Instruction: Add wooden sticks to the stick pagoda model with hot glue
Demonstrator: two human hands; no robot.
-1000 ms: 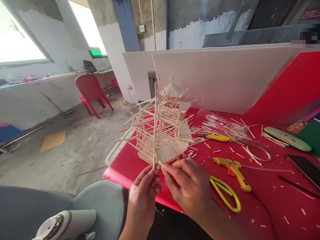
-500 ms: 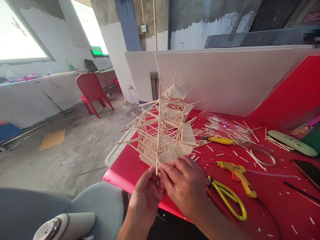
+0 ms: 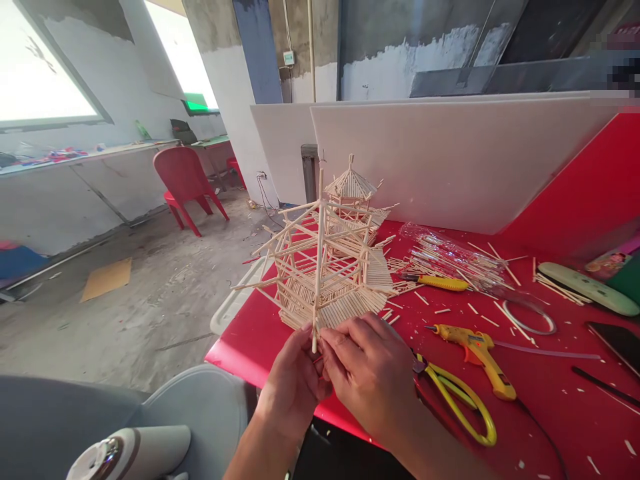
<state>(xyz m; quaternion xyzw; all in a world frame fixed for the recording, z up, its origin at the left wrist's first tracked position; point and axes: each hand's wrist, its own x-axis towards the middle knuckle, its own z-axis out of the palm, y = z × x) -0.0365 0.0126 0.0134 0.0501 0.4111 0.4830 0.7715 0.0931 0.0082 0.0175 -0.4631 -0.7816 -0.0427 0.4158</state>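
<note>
A pagoda model of thin wooden sticks (image 3: 320,267) stands at the near corner of the red table, its upper roof an open frame. One long roof stick slopes down toward me to its free lower end (image 3: 315,345). My left hand (image 3: 290,377) is closed around this end, thumb against its left side. My right hand (image 3: 373,360) pinches thumb and forefinger together just right of the same end; whatever lies between those fingertips is mostly hidden. Behind stands a second stick pagoda (image 3: 351,187) with a covered roof.
On the red table (image 3: 540,413) to the right lie yellow-handled pliers (image 3: 457,400), a yellow glue gun (image 3: 475,353), a yellow utility knife (image 3: 440,283), a plastic bag of sticks (image 3: 450,257) and scattered offcuts. A white flask (image 3: 145,448) is at lower left, a red chair (image 3: 185,180) beyond.
Both hands stay at the stick's lower end with only slight finger shifts. My left thumb and fingers have moved up a little along it. The view has shifted slightly.
</note>
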